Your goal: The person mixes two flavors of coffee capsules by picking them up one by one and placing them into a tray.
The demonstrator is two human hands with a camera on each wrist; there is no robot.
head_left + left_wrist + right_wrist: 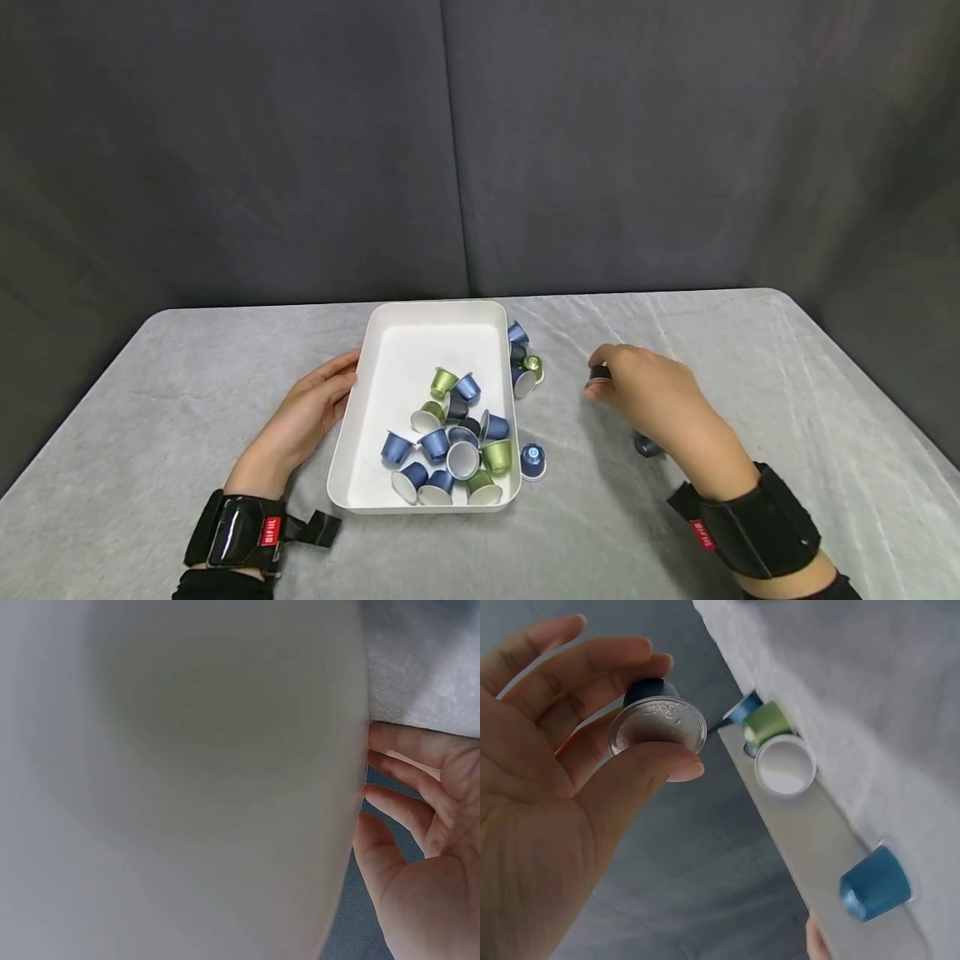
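- Nearest to the person, the right hand (pixel 663 400) hovers above the grey cloth-covered table (pixel 750 350), to the right of the tray. Its thumb and fingers pinch a small dark coffee capsule with a silver foil lid (pixel 657 720); the wrist view shows the foil face turned toward the palm and the dark body pointing away between the fingers.
- Just under this hand, a little toward the wrist, another dark capsule (pixel 647 446) lies on the cloth, partly hidden.
- The left hand (pixel 311 412) rests on the table at the other side, its fingers straight and relaxed, touching the left outer wall of the white rectangular plastic tray (pixel 352 417). It grips nothing; it only lies against the wall.
- The tray stands between the two hands, its long axis running away from the person. From the held capsule the tray lies to the left, so the right hand is the one nearer to the tray's right rim, with some free cloth between them.
- Inside the tray, a heap of blue and green capsules (pixel 450 442) fills the near half; the far half is bare white.
- Outside the right wall, one blue capsule (pixel 532 460) stands near the front corner, just beside the tray.
- Further back, a small group of blue and green capsules (pixel 523 362) lies against the same wall, near the far corner.
- Behind the table hangs a dark grey curtain (pixel 480 142).
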